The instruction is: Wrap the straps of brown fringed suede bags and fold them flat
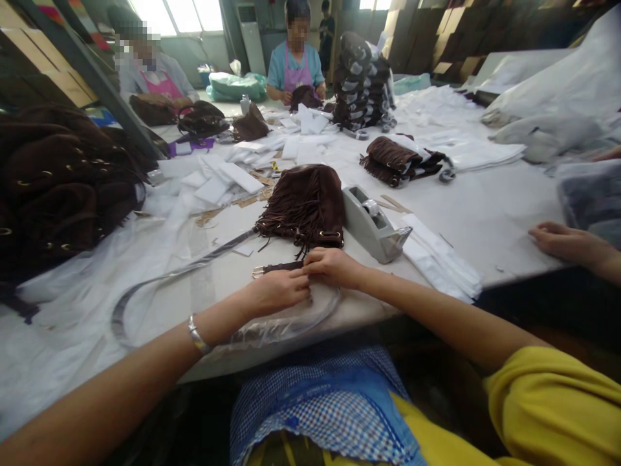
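Observation:
A dark brown fringed bag [305, 200] lies on the table in front of me. Its long strap [194, 257], wrapped in clear plastic, loops out to the left and round towards the table's front edge. At the near side of the bag, my left hand [279, 291] and my right hand [332, 266] meet, fingertips pinched together on the strap's end by a metal buckle [259, 272]. The fingers partly hide what lies between them. Touching the bag's right side is a grey tape dispenser [371, 223].
A heap of brown bags [63, 188] rises at the left. White sheets [228, 178] and plastic film are strewn about; a folded fringed bag [398, 158] lies farther back. A co-worker's hand [567, 243] rests at the right edge. Two people [301, 71] work across the table.

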`<action>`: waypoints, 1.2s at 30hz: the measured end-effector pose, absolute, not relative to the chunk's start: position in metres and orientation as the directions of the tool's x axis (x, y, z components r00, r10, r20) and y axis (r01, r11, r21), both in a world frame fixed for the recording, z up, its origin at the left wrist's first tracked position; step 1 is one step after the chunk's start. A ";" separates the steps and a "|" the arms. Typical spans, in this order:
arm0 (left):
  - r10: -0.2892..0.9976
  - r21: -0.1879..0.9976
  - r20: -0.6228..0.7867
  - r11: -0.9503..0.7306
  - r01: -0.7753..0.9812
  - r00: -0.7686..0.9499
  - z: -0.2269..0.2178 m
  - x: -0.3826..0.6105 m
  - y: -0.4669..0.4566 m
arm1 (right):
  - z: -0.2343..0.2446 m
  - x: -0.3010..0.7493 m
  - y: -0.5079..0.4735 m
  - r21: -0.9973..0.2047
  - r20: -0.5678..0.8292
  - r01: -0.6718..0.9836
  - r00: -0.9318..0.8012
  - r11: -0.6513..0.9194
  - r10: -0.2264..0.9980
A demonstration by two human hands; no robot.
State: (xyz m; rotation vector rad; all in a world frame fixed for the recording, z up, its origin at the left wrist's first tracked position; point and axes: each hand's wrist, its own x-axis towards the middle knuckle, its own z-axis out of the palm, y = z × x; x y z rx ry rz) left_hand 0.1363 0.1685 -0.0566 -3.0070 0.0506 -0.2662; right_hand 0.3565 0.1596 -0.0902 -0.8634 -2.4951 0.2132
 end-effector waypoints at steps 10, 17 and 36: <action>0.786 0.490 0.061 -0.560 0.668 0.615 -0.060 0.160 0.150 | -0.076 0.378 0.115 -0.675 0.414 0.438 -0.441 0.593 0.797; 0.840 0.433 0.021 -0.497 0.752 0.542 -0.054 0.176 0.159 | -0.100 0.379 0.116 -0.567 0.381 0.542 -0.495 0.620 0.781; 0.517 0.559 0.143 -0.746 0.362 0.844 -0.051 0.136 0.162 | -0.083 0.369 0.121 -0.404 0.229 0.697 -0.549 0.592 0.804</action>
